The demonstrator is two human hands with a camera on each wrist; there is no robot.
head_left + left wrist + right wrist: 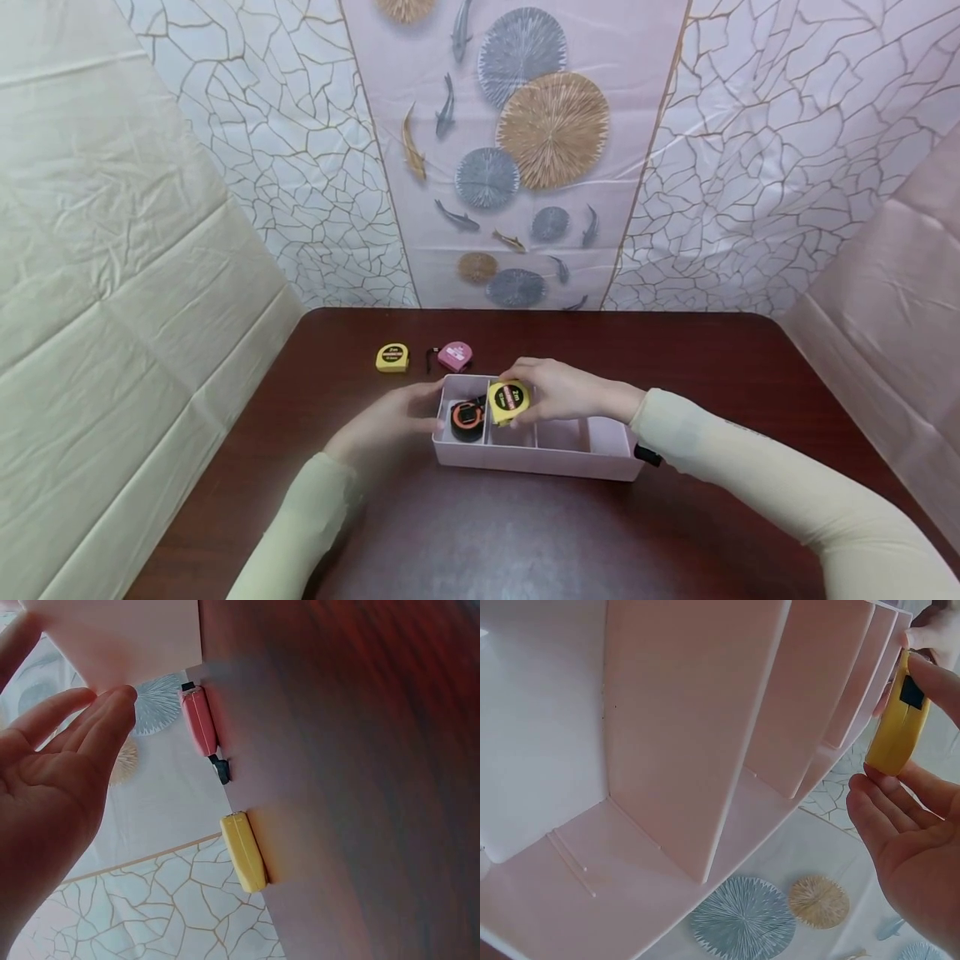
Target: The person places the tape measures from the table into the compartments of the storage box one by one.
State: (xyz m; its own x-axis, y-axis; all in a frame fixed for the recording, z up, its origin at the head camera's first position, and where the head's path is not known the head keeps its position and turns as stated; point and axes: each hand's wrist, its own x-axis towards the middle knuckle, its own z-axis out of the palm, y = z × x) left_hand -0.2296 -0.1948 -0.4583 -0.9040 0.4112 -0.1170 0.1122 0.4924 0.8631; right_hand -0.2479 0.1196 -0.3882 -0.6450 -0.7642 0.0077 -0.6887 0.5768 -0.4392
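Observation:
A pale pink divided box (536, 460) lies lengthwise before me. My left hand (390, 421) holds its left end, thumb and fingers at the end wall's edges; the left wrist view shows the fingertips against the outside of the box (142, 637). In its leftmost compartment sits a black-and-orange tape measure (467, 419). My right hand (566, 390) pinches a yellow tape measure (509, 401) between thumb and fingers, over the second compartment from the left. Seen from the right wrist, this yellow tape measure (898, 731) is edge-on, near the box's far end.
Behind the box's left end, a pink tape measure (455, 357) with a black strap and another yellow tape measure (392, 357) stand on the dark wooden table (510, 533). A small black object (647, 455) shows at the box's right end. Patterned cloth (487, 242) hangs behind the table.

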